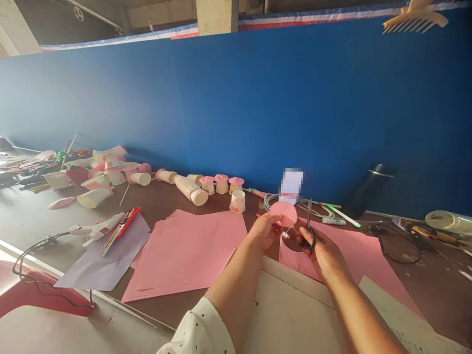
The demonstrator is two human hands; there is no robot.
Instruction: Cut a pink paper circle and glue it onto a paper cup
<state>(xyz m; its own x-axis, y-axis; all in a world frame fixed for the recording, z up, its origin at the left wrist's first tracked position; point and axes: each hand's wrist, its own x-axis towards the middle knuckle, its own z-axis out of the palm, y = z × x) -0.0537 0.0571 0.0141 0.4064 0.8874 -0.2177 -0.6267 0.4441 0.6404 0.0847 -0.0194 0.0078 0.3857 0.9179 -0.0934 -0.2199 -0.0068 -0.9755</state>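
Note:
My left hand pinches a round pink paper disc by its lower left edge. Just to the right, my right hand is closed round the dark handles of a pair of scissors, whose blades point up, apart from the disc. Beneath my right hand lies a pink paper sheet, partly hidden by the hand and forearm. A stack of pink sheets rests left of my left forearm. Behind it stand small paper cups, several topped with pink discs.
A nested stack of paper cups and a heap of cups lie at the left. A glue gun and a red utility knife rest on purple paper. A black bottle stands by the blue partition.

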